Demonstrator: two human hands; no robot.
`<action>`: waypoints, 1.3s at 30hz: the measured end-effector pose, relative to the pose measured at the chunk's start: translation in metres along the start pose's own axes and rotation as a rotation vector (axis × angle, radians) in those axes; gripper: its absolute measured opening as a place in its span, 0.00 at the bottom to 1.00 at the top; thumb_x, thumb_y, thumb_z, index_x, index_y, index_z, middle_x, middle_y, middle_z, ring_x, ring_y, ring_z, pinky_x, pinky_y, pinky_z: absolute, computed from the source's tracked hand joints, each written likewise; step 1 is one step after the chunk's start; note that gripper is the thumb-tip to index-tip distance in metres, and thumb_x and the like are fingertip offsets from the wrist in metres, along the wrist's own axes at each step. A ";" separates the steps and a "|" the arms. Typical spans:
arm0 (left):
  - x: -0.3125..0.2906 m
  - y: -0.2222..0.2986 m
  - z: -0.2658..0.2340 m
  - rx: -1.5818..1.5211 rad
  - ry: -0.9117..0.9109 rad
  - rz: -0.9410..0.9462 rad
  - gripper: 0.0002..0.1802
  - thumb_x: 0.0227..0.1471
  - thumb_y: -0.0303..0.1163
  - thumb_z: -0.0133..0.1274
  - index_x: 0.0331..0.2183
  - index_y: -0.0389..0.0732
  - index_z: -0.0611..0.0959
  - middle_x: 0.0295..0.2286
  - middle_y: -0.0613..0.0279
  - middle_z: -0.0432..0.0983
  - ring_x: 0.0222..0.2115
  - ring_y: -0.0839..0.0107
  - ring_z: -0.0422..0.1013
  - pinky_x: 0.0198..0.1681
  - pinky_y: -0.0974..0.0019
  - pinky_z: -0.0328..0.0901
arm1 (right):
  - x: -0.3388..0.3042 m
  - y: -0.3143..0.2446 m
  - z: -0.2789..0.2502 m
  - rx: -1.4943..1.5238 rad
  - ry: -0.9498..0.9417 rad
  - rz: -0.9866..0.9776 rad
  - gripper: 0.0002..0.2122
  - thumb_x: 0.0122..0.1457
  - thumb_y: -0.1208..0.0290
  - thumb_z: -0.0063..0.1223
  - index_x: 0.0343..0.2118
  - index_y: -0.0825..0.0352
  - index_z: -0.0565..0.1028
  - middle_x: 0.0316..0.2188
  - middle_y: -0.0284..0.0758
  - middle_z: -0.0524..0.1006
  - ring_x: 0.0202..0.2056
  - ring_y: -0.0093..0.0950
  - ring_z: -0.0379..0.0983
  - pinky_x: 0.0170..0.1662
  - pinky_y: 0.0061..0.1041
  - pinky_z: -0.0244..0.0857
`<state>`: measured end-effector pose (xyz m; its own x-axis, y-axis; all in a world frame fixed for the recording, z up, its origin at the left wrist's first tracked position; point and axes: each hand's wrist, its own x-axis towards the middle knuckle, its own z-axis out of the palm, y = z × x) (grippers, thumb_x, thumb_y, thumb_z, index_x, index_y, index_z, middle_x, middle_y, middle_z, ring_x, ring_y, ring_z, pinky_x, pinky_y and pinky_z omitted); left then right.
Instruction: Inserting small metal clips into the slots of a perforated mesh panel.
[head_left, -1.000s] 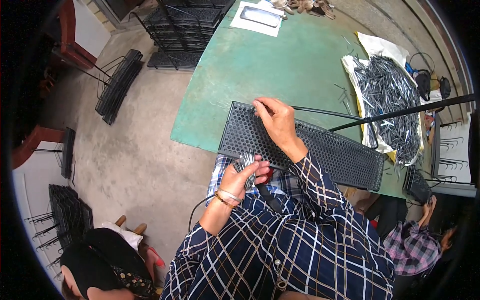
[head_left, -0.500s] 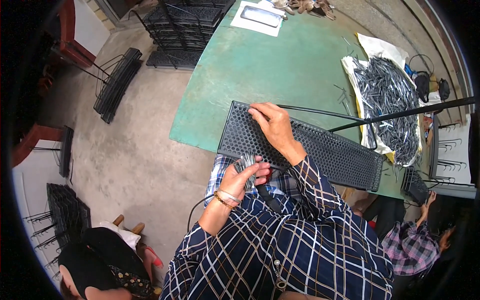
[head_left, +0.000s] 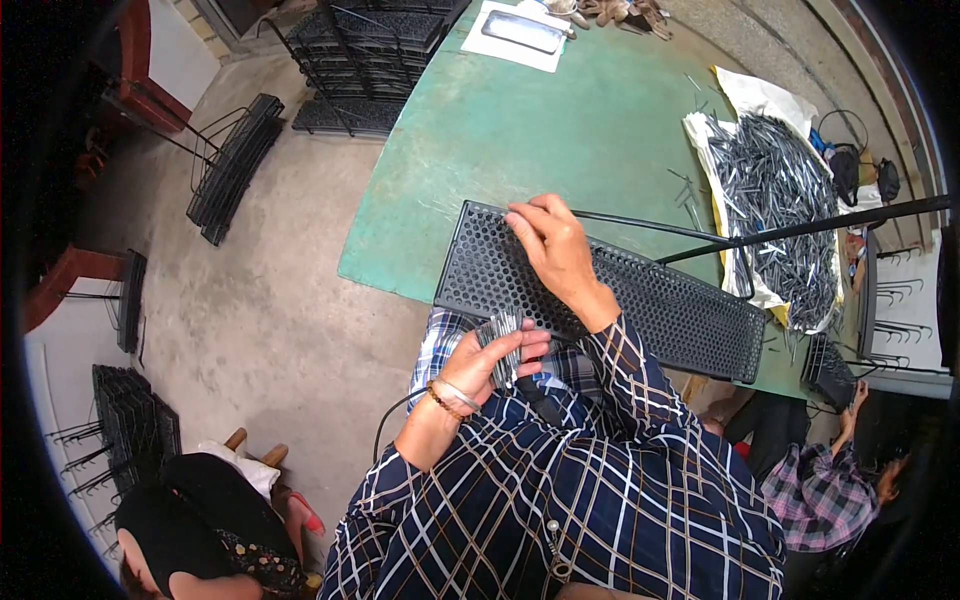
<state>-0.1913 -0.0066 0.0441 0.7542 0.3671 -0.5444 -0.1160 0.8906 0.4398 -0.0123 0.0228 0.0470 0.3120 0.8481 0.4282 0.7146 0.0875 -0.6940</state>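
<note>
A long black perforated metal panel (head_left: 660, 300) lies along the near edge of the green table (head_left: 520, 130). My right hand (head_left: 555, 245) rests on its left part, fingertips pinched at the far rim near a black rod (head_left: 640, 225); whether they hold a pin cannot be made out. My left hand (head_left: 495, 360) sits close to my body below the panel, shut on a bundle of thin grey metal pins (head_left: 500, 340). My forearms wear plaid sleeves, and the left wrist has bracelets.
A heap of grey metal pins (head_left: 775, 195) lies on white sheeting at the table's right. Black wire racks (head_left: 360, 50) stand beyond the table, others (head_left: 235, 165) on the concrete floor at left. One person sits at lower left (head_left: 190, 540), another at lower right (head_left: 830, 490).
My right hand has slid leftward along the panel's far rim. My left hand has kept the pin bundle in place.
</note>
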 end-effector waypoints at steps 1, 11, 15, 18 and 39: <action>0.000 0.001 0.000 -0.029 -0.005 0.015 0.16 0.53 0.26 0.47 0.44 0.31 0.71 0.39 0.46 0.73 0.39 0.60 0.72 0.40 0.59 0.70 | 0.000 -0.003 -0.007 0.057 -0.062 0.062 0.08 0.52 0.70 0.54 0.30 0.70 0.77 0.24 0.36 0.71 0.25 0.28 0.68 0.28 0.24 0.61; 0.004 0.009 0.006 0.074 0.011 0.146 0.15 0.53 0.28 0.48 0.42 0.30 0.72 0.37 0.50 0.74 0.37 0.63 0.73 0.37 0.66 0.71 | -0.033 -0.008 -0.033 0.499 -0.590 0.353 0.11 0.52 0.67 0.55 0.28 0.72 0.77 0.23 0.32 0.73 0.26 0.19 0.68 0.28 0.20 0.60; 0.004 0.008 0.008 0.063 0.058 0.094 0.16 0.53 0.28 0.48 0.43 0.31 0.72 0.37 0.49 0.74 0.36 0.63 0.73 0.37 0.66 0.71 | -0.034 -0.010 -0.035 0.510 -0.478 0.580 0.10 0.53 0.68 0.55 0.28 0.71 0.78 0.19 0.29 0.74 0.20 0.15 0.66 0.22 0.16 0.58; 0.005 0.005 0.006 0.032 0.111 0.083 0.16 0.53 0.29 0.48 0.43 0.31 0.71 0.37 0.47 0.74 0.36 0.63 0.73 0.36 0.66 0.71 | -0.029 -0.011 -0.039 0.568 -0.370 0.602 0.11 0.54 0.67 0.54 0.31 0.72 0.77 0.18 0.27 0.74 0.18 0.14 0.66 0.20 0.14 0.58; 0.000 0.000 0.010 0.077 0.030 -0.007 0.16 0.52 0.28 0.49 0.43 0.32 0.72 0.37 0.49 0.74 0.36 0.64 0.73 0.37 0.65 0.71 | -0.015 0.008 -0.008 0.372 0.086 0.271 0.09 0.54 0.75 0.51 0.37 0.74 0.74 0.27 0.37 0.78 0.27 0.20 0.75 0.30 0.17 0.68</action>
<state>-0.1852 -0.0091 0.0515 0.7348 0.3698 -0.5686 -0.0595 0.8702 0.4892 -0.0065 0.0071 0.0399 0.5185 0.8211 0.2387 0.3320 0.0639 -0.9411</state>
